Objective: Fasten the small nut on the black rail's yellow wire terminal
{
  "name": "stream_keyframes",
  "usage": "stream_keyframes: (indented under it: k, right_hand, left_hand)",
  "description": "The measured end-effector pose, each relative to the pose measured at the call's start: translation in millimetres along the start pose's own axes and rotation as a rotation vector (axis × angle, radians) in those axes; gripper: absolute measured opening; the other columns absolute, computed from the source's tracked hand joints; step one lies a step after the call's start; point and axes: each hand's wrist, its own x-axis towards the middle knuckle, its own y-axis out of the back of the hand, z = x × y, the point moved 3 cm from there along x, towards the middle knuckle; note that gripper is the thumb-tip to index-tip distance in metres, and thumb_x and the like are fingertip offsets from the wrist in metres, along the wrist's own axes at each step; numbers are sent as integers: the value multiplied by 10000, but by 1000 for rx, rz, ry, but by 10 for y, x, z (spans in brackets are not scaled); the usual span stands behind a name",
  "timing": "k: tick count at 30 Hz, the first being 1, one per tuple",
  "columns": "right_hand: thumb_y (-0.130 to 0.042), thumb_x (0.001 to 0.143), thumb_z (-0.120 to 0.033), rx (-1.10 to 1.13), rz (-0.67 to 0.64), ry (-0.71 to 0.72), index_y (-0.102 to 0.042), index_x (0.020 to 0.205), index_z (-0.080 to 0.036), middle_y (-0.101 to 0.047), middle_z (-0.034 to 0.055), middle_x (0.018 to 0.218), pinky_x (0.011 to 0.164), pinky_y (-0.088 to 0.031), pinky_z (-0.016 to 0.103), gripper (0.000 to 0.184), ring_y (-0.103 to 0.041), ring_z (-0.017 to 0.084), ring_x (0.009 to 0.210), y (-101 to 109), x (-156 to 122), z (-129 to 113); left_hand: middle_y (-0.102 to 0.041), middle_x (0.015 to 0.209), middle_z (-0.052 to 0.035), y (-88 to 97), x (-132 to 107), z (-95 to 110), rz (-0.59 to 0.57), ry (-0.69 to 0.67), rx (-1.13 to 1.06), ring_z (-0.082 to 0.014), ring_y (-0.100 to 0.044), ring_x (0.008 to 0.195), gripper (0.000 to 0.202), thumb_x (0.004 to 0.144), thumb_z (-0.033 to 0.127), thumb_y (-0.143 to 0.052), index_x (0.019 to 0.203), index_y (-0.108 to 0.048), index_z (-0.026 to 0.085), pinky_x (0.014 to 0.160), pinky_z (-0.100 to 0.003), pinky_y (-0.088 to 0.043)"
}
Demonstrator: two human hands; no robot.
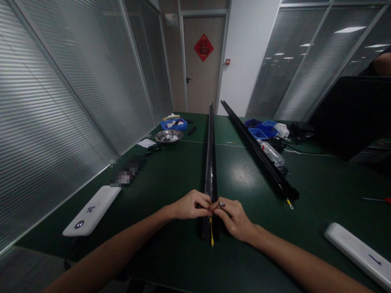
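Note:
A long black channel-shaped profile [210, 162] lies on the green table, running away from me. My left hand [194, 204] and my right hand [233, 217] meet over its near end, both closed in a pinch with fingertips almost touching. What they pinch is hidden by the fingers. A yellow wire [211, 232] with a terminal at its end comes out below the fingertips and lies along the channel. Something small and metallic [221, 204] shows on my right hand's fingers; I cannot tell whether it is a ring or a part.
A second black profile [259, 152] with a yellow-sleeved ring terminal [290, 204] lies to the right. Beside it are a plastic bottle [271, 154] and blue bins [258, 134]. A metal bowl [169, 136] stands back left. White devices [91, 211] flank the table; a red-handled tool [387, 200] lies far right.

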Motion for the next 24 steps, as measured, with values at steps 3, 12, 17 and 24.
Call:
stream_keyframes:
  k: [3,12,17,24]
  right_hand:
    - [-458,1075,-239,8,0,4,-729,1005,-189,-697,58,868,701,-516,290,284,-667,176,771,7,3,-8]
    - [-463,1072,-242,-21,35,-17,-721,1027,-191,-679,59,877,702,-506,293,267,-659,182,787,14,-13,-3]
    - [-488,1065,-241,-51,82,-39,-695,1017,-182,-661,50,854,695,-495,290,220,-649,178,768,14,-8,-2]
    - [-503,1069,-297,-40,73,-49,-683,1002,-182,-677,51,859,708,-512,290,224,-656,179,770,12,3,-5]
  left_hand:
    - [-713,948,-79,1,1,6,-1,-1,-13,-167,-658,824,184,952,258,-680,874,-790,133,730,-236,-481]
    - [-684,879,-68,2,-14,-37,4,17,31,-136,-603,729,244,979,319,-645,921,-776,122,649,-212,-429]
    - [-687,903,-68,4,-14,-37,7,29,15,-137,-609,743,230,995,303,-625,980,-767,122,647,-208,-426]
    - [-635,799,-35,3,-12,-15,11,45,50,-122,-582,691,259,1013,299,-598,906,-753,121,635,-200,-421]
